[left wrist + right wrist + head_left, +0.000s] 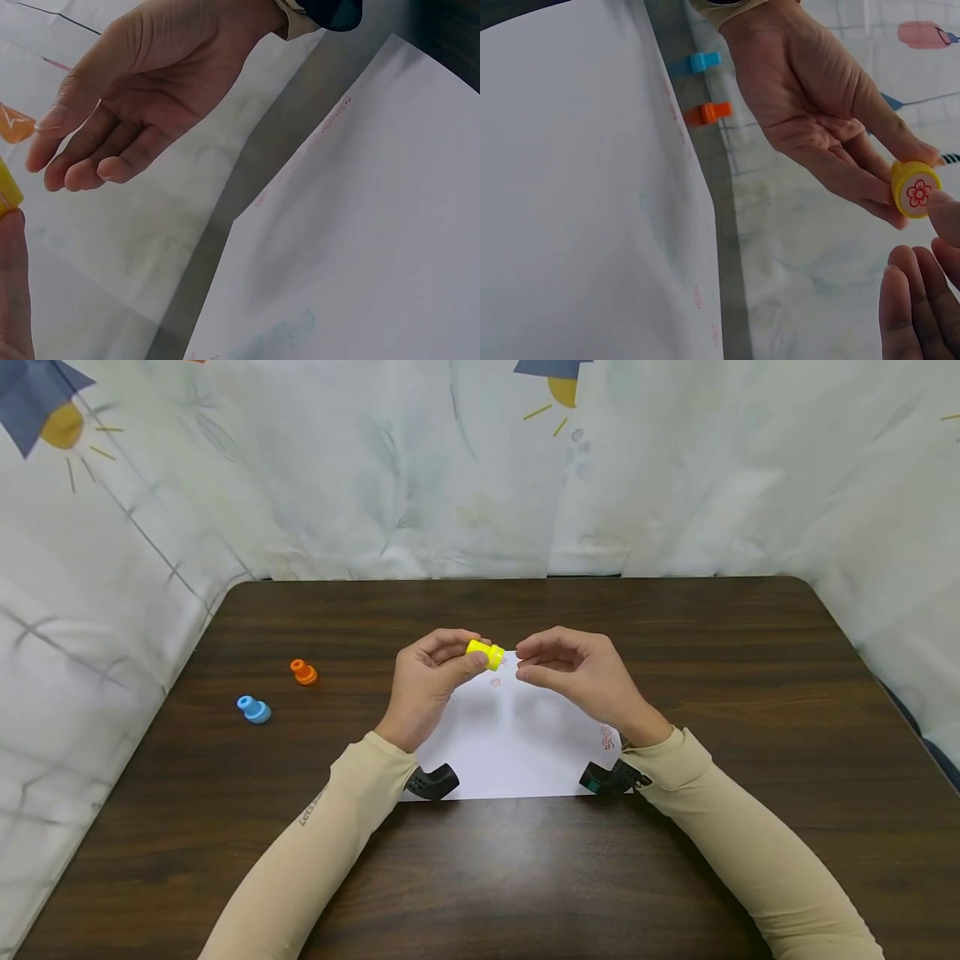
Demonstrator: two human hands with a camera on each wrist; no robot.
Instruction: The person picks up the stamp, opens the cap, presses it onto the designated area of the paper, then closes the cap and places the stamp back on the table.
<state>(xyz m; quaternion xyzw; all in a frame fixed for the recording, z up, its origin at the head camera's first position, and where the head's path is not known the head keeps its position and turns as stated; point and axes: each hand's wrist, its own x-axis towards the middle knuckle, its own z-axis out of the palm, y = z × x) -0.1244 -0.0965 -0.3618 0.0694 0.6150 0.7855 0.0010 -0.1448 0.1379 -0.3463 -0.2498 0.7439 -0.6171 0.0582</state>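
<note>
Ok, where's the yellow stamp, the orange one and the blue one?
yellow stamp (486,653), head view, on its side wall.
orange stamp (303,672), head view, on its body.
blue stamp (254,708), head view, on its body.

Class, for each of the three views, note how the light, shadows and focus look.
Head view: even, bright light, sharp; soft shadows of the hands on the paper, curtain lines bowed at the edges. Left wrist view: dim, the right hand close and soft, the stamp cut off at the edge. Right wrist view: paper greyed, the stamp's red flower face clear, near fingers blurred.
</note>
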